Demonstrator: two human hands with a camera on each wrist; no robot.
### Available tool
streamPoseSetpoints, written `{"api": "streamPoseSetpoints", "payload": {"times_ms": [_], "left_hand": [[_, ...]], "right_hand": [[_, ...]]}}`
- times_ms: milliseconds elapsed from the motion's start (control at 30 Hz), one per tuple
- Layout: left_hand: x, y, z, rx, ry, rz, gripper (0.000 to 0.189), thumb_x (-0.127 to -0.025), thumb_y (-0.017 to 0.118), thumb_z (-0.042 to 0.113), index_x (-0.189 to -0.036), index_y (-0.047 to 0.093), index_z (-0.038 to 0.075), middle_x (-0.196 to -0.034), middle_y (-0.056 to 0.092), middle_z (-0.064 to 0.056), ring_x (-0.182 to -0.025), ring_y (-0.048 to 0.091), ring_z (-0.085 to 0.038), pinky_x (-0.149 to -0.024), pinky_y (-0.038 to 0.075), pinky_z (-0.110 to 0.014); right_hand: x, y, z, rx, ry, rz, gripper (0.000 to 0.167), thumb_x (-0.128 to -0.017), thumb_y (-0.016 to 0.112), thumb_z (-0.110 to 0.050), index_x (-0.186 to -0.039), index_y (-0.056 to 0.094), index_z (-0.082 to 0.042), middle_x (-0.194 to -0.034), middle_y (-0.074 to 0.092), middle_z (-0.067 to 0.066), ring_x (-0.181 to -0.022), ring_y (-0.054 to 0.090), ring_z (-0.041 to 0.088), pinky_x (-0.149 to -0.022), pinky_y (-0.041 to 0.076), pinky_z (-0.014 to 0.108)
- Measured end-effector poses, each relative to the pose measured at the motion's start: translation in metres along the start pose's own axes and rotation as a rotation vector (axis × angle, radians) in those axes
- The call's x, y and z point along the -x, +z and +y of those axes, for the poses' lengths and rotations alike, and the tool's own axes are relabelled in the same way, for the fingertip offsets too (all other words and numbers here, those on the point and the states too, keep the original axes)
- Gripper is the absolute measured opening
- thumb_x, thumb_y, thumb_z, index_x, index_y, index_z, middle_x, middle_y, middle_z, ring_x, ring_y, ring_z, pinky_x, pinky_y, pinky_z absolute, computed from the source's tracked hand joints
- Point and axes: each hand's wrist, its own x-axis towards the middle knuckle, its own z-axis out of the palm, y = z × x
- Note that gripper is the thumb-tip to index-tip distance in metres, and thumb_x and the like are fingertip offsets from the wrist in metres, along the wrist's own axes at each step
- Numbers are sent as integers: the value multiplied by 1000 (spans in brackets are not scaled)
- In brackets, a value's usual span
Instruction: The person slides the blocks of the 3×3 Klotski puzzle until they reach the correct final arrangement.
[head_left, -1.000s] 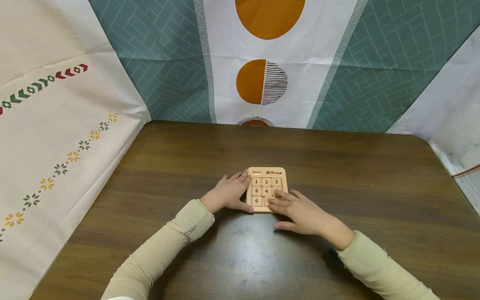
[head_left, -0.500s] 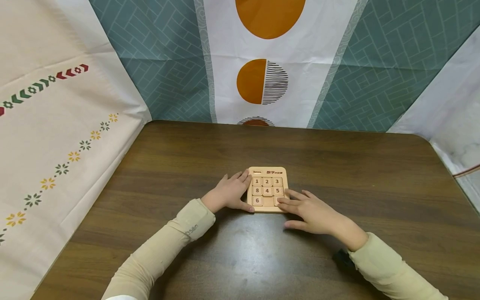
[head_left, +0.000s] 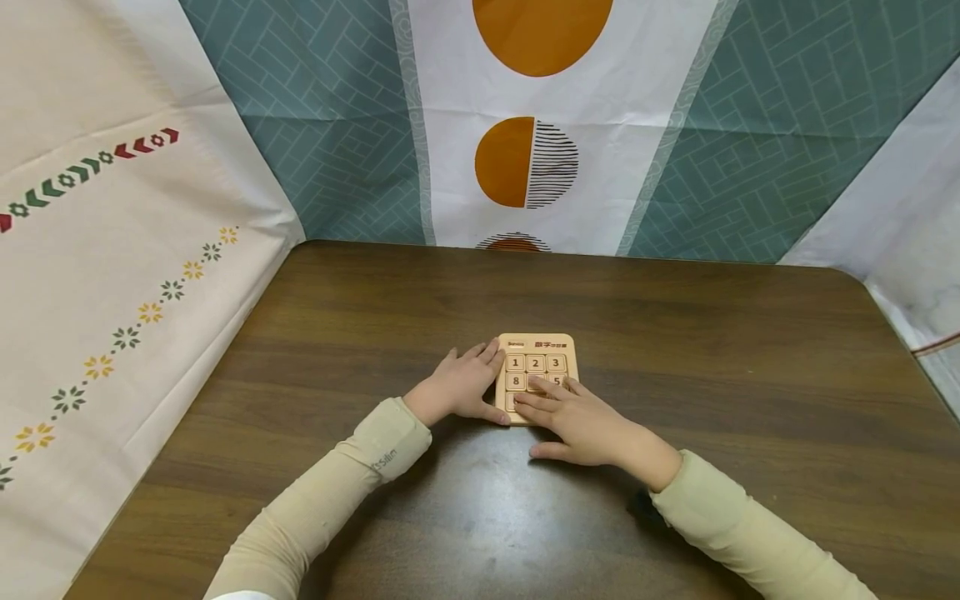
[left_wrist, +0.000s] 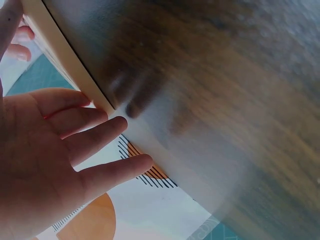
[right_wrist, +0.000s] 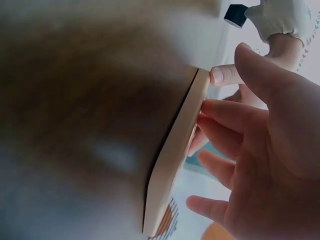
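A pale wooden number slide puzzle (head_left: 551, 344) lies flat on the brown table. Tiles 1, 2 and 3 fill its top row, with 8 and 5 visible in the row below. My left hand (head_left: 463, 389) rests along the board's left edge, fingers spread and thumb at the near left corner. Extended fingers of my right hand (head_left: 585, 425) reach over the lower rows from the right, covering most of the bottom row. The right wrist view has two of its fingertips (right_wrist: 206, 106) touching the board's face while the other fingers stay off it.
Beyond the wooden table (head_left: 405, 300) hangs a patterned green and white cloth (head_left: 345, 167) with orange circles. A cream cloth (head_left: 112, 275) runs down the left side, and a pale cloth (head_left: 900, 192) borders the right.
My right hand first moved right, uncovering 5 and a gap at bottom centre as a bottom-row tile slid right; then it moved back left over the lower left tiles. My left hand stayed put.
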Motion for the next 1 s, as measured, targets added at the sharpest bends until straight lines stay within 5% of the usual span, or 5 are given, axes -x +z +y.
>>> {"api": "streamPoseSetpoints", "payload": {"times_ms": [700, 1000], "left_hand": [[0, -2, 2, -11, -12, -11, 105, -70, 60, 68, -145, 20, 4, -151, 11, -12, -135, 20, -28, -101, 24, -55], [-1, -2, 1, -2, -6, -15, 106, -70, 59, 68, -145, 20, 4, -151, 11, -13, -135, 19, -29, -100, 24, -56]], "right_hand": [[21, -1, 15, 3, 11, 37, 61, -87, 56, -44, -136, 45, -9, -139, 42, 7, -133, 25, 32, -98, 22, 60], [-3, -5, 8, 33, 27, 30, 62, -88, 54, -46, -137, 43, -9, -143, 37, 6, -134, 23, 31, -99, 21, 59]]}}
